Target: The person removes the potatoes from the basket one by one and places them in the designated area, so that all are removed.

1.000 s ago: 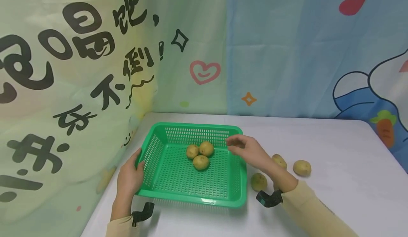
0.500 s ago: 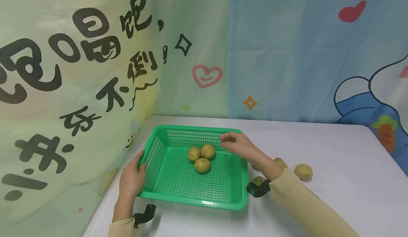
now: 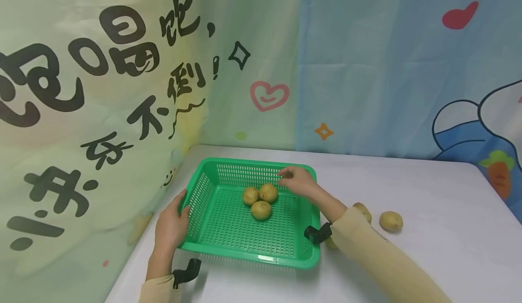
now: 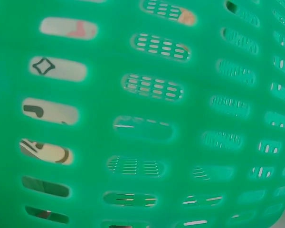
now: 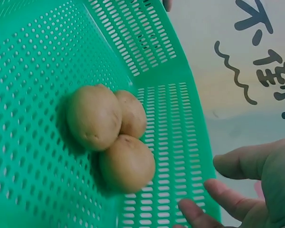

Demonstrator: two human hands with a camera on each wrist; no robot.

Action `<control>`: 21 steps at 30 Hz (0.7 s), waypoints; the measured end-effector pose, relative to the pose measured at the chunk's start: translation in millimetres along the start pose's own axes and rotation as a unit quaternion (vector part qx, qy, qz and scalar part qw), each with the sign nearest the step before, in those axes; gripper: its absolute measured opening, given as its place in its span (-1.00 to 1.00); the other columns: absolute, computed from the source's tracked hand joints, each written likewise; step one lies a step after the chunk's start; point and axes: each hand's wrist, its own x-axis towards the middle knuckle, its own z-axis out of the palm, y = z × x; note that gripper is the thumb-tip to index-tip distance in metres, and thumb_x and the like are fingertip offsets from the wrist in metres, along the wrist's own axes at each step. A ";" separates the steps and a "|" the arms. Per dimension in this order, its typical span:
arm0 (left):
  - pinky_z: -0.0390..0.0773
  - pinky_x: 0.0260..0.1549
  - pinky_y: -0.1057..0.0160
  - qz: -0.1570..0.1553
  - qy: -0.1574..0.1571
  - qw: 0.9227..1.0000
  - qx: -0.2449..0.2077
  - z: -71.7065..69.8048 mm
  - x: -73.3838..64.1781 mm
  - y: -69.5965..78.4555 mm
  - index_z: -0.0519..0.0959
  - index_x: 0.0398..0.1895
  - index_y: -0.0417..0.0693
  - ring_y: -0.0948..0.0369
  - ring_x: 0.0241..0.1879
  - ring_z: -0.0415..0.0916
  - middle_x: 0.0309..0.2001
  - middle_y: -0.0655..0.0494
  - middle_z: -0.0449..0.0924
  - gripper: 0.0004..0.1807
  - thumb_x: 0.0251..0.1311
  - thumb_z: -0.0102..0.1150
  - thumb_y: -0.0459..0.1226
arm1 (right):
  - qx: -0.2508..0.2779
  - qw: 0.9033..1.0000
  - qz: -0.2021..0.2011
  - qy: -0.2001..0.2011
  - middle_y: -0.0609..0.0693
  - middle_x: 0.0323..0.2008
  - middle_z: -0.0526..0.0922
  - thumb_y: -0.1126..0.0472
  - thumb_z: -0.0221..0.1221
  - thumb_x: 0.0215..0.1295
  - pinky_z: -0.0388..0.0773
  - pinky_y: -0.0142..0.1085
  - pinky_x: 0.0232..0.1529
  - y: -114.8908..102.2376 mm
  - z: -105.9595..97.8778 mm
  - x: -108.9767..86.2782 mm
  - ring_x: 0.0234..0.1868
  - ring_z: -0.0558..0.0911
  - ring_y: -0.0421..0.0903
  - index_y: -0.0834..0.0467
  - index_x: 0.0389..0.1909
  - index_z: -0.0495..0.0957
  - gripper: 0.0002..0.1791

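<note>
R hand (image 3: 297, 181) now further L over green basket (image 3: 267, 258), empty, fingers loose; L hand (image 3: 171, 225) grips basket's L side. Still 3 potatoes (image 3: 261, 210) inside, nothing added; other potatoes (image 3: 391, 221) on table (image 3: 444, 248), R.

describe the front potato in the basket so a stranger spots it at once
On the white table, find the green basket whose side the left hand grips. Inside, near the middle, three potatoes cluster. The front potato sits singly, nearer the head camera, with the other two side by side behind it.
</note>
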 end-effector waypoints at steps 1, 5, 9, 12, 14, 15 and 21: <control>0.49 -0.32 -0.03 0.000 0.000 1.000 0.000 -0.1 -0.1 -0.3 0.26 0.46 -0.06 -0.05 -0.21 0.56 0.20 -0.30 0.49 -0.46 0.44 -0.04 -0.27 | -0.005 1.000 0.004 0.002 0.22 0.17 0.52 0.17 0.11 0.39 0.46 0.03 0.10 0.8 2.7 2.0 0.19 0.49 0.18 0.23 0.21 0.49 -0.58; 0.46 -0.39 0.03 0.001 0.000 1.000 -0.001 -0.6 0.0 -0.9 0.27 0.46 -0.05 0.01 -0.32 0.53 0.17 -0.31 0.51 -0.46 0.43 -0.03 -0.27 | -0.016 1.000 0.010 0.013 0.20 0.12 0.57 0.16 0.15 0.34 0.48 0.02 0.06 4.6 12.7 8.9 0.14 0.52 0.15 0.21 0.16 0.53 -0.60; 0.49 -0.31 -0.03 -0.002 -0.003 1.000 -0.002 0.4 0.4 -1.9 0.25 0.47 -0.04 -0.05 -0.22 0.56 0.21 -0.30 0.48 -0.46 0.44 -0.04 -0.27 | -0.014 1.000 0.012 0.012 0.21 0.09 0.58 0.20 0.19 0.25 0.49 0.01 0.03 9.3 20.1 12.9 0.12 0.53 0.15 0.21 0.15 0.55 -0.57; 0.49 -0.17 -0.12 -0.003 -0.006 1.000 -0.005 1.6 1.3 -2.1 0.24 0.47 -0.03 -0.13 -0.03 0.55 0.25 -0.29 0.44 -0.46 0.45 -0.05 -0.26 | -0.015 1.000 0.014 -0.003 0.23 0.07 0.58 0.25 0.22 0.18 0.56 -0.06 -0.08 13.4 24.9 14.8 0.02 0.58 0.14 0.22 0.16 0.54 -0.52; 0.48 -0.13 -0.14 -0.003 -0.008 1.000 -0.006 1.9 1.7 -1.9 0.24 0.48 -0.02 -0.15 0.02 0.53 0.26 -0.29 0.43 -0.46 0.45 -0.06 -0.26 | -0.011 1.000 0.018 -0.018 0.25 0.08 0.57 0.28 0.23 0.15 0.60 -0.12 -0.18 15.0 27.4 15.3 -0.08 0.62 0.10 0.23 0.18 0.53 -0.49; 0.47 -0.12 -0.15 -0.003 -0.009 1.000 -0.006 1.8 1.9 -1.8 0.24 0.48 -0.02 -0.15 0.03 0.53 0.26 -0.29 0.43 -0.46 0.45 -0.06 -0.25 | -0.011 0.999 0.018 -0.025 0.27 0.08 0.57 0.30 0.23 0.13 0.61 -0.15 -0.24 15.4 28.6 15.7 -0.14 0.64 0.09 0.23 0.19 0.52 -0.47; 0.48 -0.17 -0.14 0.000 -0.006 1.000 -0.006 0.4 1.7 -2.4 0.24 0.48 -0.02 -0.13 -0.04 0.54 0.26 -0.29 0.43 -0.46 0.45 -0.06 -0.26 | -0.051 0.997 -0.013 -0.048 0.24 0.16 0.55 0.31 0.24 0.04 0.55 -0.16 -0.14 15.0 34.1 17.9 0.06 0.57 0.10 0.19 0.28 0.47 -0.34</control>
